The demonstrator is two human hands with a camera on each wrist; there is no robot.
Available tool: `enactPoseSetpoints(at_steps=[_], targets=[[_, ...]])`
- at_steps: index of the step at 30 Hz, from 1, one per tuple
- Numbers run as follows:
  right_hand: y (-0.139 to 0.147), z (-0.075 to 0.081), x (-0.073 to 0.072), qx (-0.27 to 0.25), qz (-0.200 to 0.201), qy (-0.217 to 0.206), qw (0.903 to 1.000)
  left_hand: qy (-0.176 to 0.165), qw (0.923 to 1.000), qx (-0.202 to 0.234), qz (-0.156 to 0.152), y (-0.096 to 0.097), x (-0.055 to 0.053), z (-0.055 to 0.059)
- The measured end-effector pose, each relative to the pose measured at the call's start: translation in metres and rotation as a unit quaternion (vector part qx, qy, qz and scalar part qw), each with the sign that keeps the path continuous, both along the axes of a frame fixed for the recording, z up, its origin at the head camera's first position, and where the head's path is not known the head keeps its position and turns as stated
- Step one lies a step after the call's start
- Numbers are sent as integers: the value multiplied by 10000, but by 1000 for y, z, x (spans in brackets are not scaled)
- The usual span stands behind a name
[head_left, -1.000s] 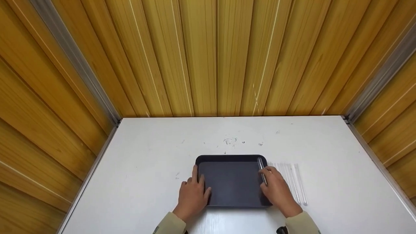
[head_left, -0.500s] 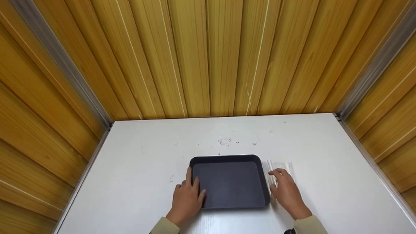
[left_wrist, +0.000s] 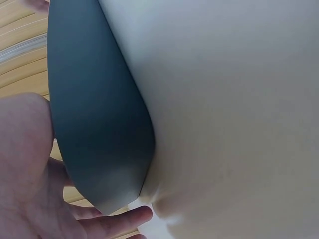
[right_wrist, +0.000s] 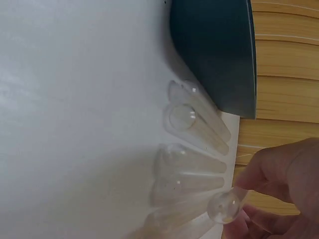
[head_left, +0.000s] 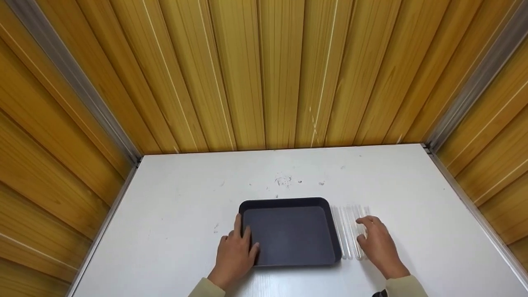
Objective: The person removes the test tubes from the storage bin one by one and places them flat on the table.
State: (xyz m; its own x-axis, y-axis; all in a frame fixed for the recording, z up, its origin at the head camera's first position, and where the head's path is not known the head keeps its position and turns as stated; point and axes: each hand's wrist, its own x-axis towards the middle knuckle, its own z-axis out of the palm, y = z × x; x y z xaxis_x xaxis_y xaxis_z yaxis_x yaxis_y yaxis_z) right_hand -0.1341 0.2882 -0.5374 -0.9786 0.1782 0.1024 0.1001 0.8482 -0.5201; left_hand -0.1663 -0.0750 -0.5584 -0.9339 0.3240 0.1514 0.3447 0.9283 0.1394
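A dark grey rectangular tray (head_left: 288, 235) lies on the white table. My left hand (head_left: 234, 255) rests on its left rim, fingers fairly straight, some along the outside and others over the inside. The left wrist view has the outer wall of the tray (left_wrist: 99, 109) beside that hand. To the right of the tray, several clear test tubes (head_left: 345, 235) lie side by side. Over their right part is my right hand (head_left: 379, 243). It pinches one clear test tube (right_wrist: 224, 206), whose rounded end stands off the table in the right wrist view. Its far part is hidden by the fingers.
The white table (head_left: 185, 198) has small dark marks (head_left: 284, 180) behind the tray. Yellow wood-look panels (head_left: 280, 82) enclose it at the back and both sides, with grey metal posts (head_left: 70, 74) in the corners.
My right hand has moved from the tray's right side out to the right over the row, taking a test tube with it. My left hand stays on the tray; the view has shifted slightly.
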Motion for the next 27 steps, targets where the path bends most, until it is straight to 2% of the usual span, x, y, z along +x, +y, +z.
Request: enactPoseSetpoints(at_steps=[7, 14, 18, 22, 27], targets=[[12, -2, 1, -32, -80, -268, 9996, -93, 9999, 54, 29, 1, 3, 0], [22, -3, 2, 85, 49, -331, 9994, 52, 9999, 98, -22, 2, 5, -4], [26, -5, 2, 30, 24, -478, 9988, -56, 9999, 101, 5, 5, 5, -4], [27, -6, 2, -12, 3, -490, 9988, -109, 9999, 98, -35, 6, 4, -3], [25, -7, -1, -37, 44, -425, 9991, -82, 9999, 46, 75, 6, 1, 0]])
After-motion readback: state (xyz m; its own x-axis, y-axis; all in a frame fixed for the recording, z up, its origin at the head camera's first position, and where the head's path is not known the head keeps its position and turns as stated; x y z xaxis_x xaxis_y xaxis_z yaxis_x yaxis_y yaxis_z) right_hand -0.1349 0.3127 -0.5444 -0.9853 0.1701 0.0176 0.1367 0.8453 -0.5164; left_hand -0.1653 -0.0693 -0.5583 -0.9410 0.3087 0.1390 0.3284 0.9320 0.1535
